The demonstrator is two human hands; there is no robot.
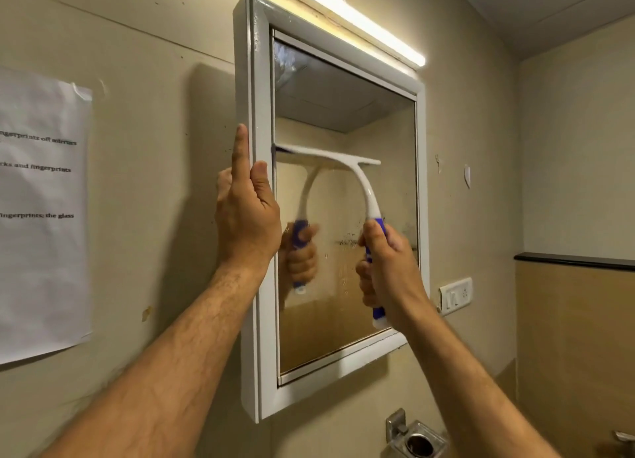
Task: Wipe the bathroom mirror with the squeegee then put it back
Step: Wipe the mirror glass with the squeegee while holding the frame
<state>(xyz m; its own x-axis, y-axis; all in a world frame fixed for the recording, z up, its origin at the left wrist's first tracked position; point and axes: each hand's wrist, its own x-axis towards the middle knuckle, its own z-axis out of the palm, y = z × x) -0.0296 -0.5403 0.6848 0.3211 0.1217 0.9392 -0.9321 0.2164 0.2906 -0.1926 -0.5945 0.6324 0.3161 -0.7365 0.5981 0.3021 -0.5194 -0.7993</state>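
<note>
**Blade held level above the grip, midway down the glass**

The squeegee [347, 168] is gripped by the right hand [388, 272], whose fingers are wrapped tight around the blue part of the handle, with the white end of the handle showing below the palm. The left hand [245, 213] is not on the tool: it is laid against the left side of the mirror frame [256, 285], index finger stretched up along the frame's outer edge and thumb hooked over its front, so that the cabinet appears to be steadied.

Among the larger things, the mirror [343, 320] is seen hung on a beige wall under a lit strip light [347, 17], its glass taken up by reflections of a ceiling, of walls and of the gripping hand. A printed paper sheet [41, 217] is taped to the wall far to the left, a switch plate [455, 294] is fixed just right of the frame, and a metal holder [415, 438] is mounted below it.

The relation that matters: the blade lies above and to the left of the grip, joined to it by the curved white neck. Its long axis is run nearly level across the glass, from the frame's left inner edge to about two thirds of the way across. The blade is set roughly at mid-height, apparently touching the glass. Faint droplets and smears are seen below it, near the gripping hand, so a downward pull toward the hand is judged the likely stroke. A strip at the right is left uncovered by the blade, and a further pass there is probably called for.
</note>
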